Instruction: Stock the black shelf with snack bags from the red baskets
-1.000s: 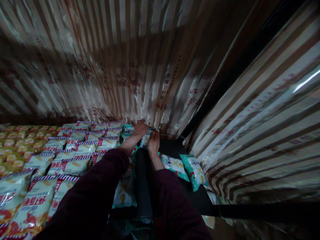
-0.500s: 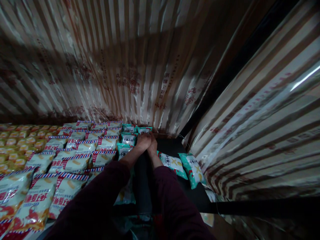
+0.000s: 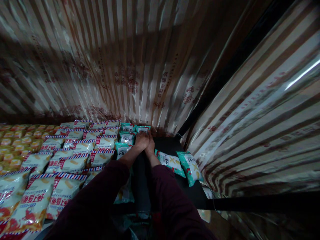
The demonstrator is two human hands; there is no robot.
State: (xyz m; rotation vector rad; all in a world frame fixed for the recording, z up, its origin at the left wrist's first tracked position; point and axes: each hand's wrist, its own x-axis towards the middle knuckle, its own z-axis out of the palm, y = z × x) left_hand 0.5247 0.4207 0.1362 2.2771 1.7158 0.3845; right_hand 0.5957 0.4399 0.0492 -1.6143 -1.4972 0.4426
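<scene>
At the back of the dark shelf [image 3: 165, 145], my left hand [image 3: 142, 141] and my right hand [image 3: 150, 147] are close together, touching each other. Their curled fingers are on a teal-and-white snack bag [image 3: 143, 128] that leans near the back sheet; the fingertips and the bag's lower part are hidden. Left of it stands another teal snack bag [image 3: 128, 126], with more of the same bags in a column toward me. My left forearm partly covers the nearer ones. To the right of my hands, a teal snack bag [image 3: 170, 162] lies flat.
Another teal bag [image 3: 191, 168] lies at the shelf's right end. Rows of white snack bags [image 3: 80, 146] with striped edges fill the left, beside small yellow packs [image 3: 21, 141]. Striped plastic sheeting [image 3: 130, 83] hangs behind and right. A dark post [image 3: 197, 115] slants at the corner.
The view has shifted slightly, so everything sits a little farther left. My hands remain at the same back teal bag, with no clear movement of the bag itself.
</scene>
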